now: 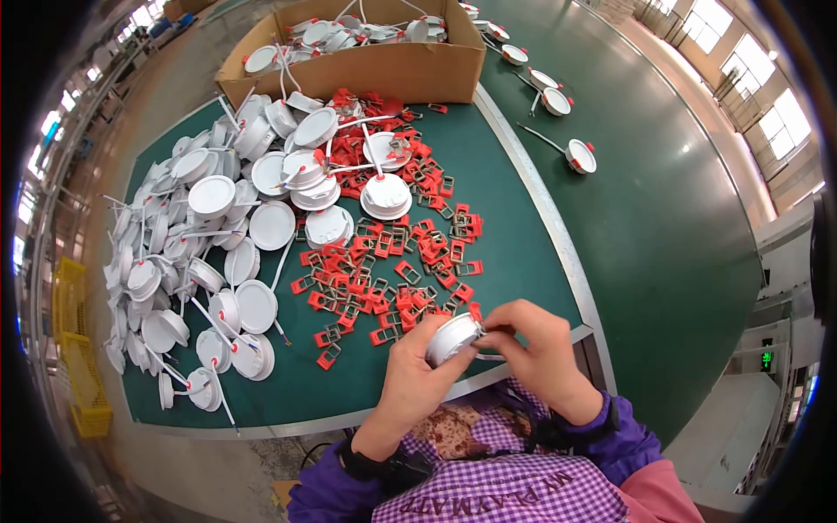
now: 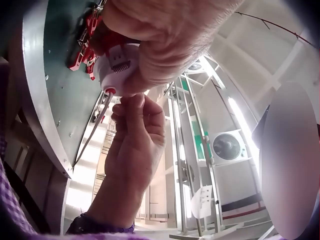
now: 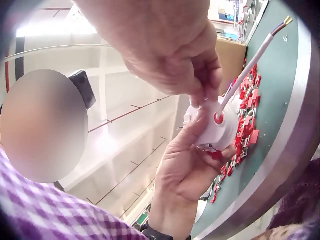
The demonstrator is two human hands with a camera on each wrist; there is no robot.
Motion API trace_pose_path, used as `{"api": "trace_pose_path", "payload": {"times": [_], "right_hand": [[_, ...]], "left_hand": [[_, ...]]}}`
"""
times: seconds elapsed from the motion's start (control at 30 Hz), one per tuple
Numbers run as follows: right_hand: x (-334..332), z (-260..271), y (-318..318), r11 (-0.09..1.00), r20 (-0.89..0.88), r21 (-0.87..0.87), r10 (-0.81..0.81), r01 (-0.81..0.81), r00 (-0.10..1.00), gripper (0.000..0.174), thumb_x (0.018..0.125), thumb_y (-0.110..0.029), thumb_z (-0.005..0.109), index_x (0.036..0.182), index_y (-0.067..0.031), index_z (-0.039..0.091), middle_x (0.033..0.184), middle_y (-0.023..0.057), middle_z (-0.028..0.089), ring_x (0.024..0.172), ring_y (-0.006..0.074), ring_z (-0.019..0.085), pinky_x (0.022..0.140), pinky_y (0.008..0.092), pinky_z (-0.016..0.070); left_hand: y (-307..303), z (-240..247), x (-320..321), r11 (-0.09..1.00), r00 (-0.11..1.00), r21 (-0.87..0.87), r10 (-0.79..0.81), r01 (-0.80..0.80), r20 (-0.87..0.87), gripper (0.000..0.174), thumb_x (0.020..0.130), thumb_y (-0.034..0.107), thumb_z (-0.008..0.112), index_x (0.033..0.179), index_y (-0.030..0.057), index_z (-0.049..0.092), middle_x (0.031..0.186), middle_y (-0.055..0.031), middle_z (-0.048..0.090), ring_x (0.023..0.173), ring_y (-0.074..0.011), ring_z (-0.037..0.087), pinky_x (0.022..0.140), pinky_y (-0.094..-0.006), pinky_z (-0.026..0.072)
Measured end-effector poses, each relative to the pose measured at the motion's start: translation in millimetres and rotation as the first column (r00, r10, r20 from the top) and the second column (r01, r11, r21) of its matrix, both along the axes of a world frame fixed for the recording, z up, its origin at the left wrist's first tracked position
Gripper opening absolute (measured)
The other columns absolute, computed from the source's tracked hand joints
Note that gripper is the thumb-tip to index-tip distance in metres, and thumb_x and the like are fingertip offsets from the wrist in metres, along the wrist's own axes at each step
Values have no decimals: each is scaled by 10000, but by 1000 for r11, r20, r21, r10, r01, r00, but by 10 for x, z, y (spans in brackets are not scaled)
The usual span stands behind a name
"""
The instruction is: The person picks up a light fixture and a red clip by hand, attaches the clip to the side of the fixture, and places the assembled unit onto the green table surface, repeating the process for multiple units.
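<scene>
My left hand [image 1: 411, 373] grips a round white downlight [image 1: 449, 341] by its sides, over the table's near edge. Thumb and fingers of my right hand [image 1: 542, 350] pinch a small clip [image 1: 481, 329] at its rim; the fingertips hide most of it. From a red grommet in the back of the downlight runs a white cable [image 3: 246, 72] with bared wire ends. A red spring clip [image 3: 214, 154] shows on the downlight beside my left fingers in the right wrist view. Just beyond my hands lie many loose red clips with metal springs [image 1: 384, 288].
A big heap of white downlights [image 1: 214, 196] covers the left of the green table [image 1: 523, 253]. An open cardboard box [image 1: 349, 74] holding more stands at the back. Past a metal edge strip [image 1: 545, 213], several downlights with red clips [image 1: 580, 157] line the green surface at right.
</scene>
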State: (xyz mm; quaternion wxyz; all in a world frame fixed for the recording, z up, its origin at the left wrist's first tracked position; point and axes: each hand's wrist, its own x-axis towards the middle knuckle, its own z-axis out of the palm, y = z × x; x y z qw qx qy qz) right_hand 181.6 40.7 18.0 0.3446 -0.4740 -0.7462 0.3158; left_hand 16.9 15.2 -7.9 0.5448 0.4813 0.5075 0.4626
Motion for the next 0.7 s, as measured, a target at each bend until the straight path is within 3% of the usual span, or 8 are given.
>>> {"api": "trace_pose_path", "payload": {"times": [0.03, 0.1, 0.27, 0.47, 0.53, 0.6, 0.67, 0.7], "right_hand": [[0, 50, 3, 1000, -3, 1, 7, -7, 1000, 217, 723, 44, 659, 928, 5, 598, 820, 104, 626, 681, 211, 635, 582, 284, 488], [-2, 219, -14, 926, -172, -377, -89, 18, 981, 334, 731, 52, 657, 1052, -4, 585, 903, 108, 652, 708, 160, 653, 608, 258, 500], [55, 215, 5, 936, -147, -347, 15, -66, 989, 385, 754, 86, 604, 1129, 11, 552, 962, 139, 649, 736, 159, 670, 619, 246, 519], [211, 176, 172, 838, -171, -535, 15, -106, 985, 361, 767, 80, 589, 1122, 35, 545, 927, 114, 634, 677, 139, 651, 573, 241, 514], [376, 134, 268, 851, -197, -521, -54, -58, 979, 368, 764, 64, 592, 1128, 32, 545, 932, 105, 624, 646, 129, 634, 553, 234, 505], [669, 76, 442, 923, -118, -359, -192, 139, 974, 372, 764, 35, 598, 1132, 27, 548, 952, 103, 621, 648, 133, 630, 551, 231, 499], [1001, -23, 666, 894, -145, -162, -440, 417, 886, 373, 758, 8, 619, 1126, 26, 556, 915, 112, 627, 650, 125, 624, 557, 237, 489], [1041, 1, 691, 888, -139, -156, -453, 432, 881, 373, 758, 8, 619, 1126, 26, 556, 915, 112, 627, 650, 125, 624, 557, 237, 489]], "left_hand": [[-5, 28, -10, 1000, 999, -6, -30, 30, 15, 252, 772, 46, 692, 1001, 20, 590, 831, -4, 608, 734, -50, 548, 621, -206, 443], [-25, 86, -14, 997, 996, -30, -66, 68, 61, 253, 770, 57, 698, 998, 21, 592, 825, -4, 608, 737, -53, 549, 635, -212, 444], [-48, 106, 21, 996, 996, 3, -84, 84, -5, 278, 756, 82, 715, 993, 11, 589, 822, -32, 607, 736, -68, 550, 634, -229, 449], [-46, -54, 111, 987, 974, -76, -127, 143, 188, 351, 763, 83, 703, 1074, 11, 557, 947, -50, 616, 807, -94, 577, 682, -243, 460], [-77, 12, 85, 984, 994, 172, -21, 40, -111, 385, 762, 71, 692, 1114, 17, 547, 1036, -62, 623, 865, -139, 601, 732, -274, 474], [-150, 73, -147, 925, 923, 363, 231, -111, -307, 323, 758, 33, 679, 1066, 27, 582, 1046, -87, 628, 913, -175, 606, 763, -308, 479], [-272, 167, -484, 758, 690, 626, 554, -185, -466, 202, 759, -18, 650, 951, 23, 603, 939, -96, 629, 856, -193, 595, 745, -302, 469], [-335, 186, -633, 688, 577, 680, 672, -253, -465, 179, 761, -30, 636, 926, 20, 587, 895, -83, 608, 798, -191, 568, 721, -292, 449]]}}
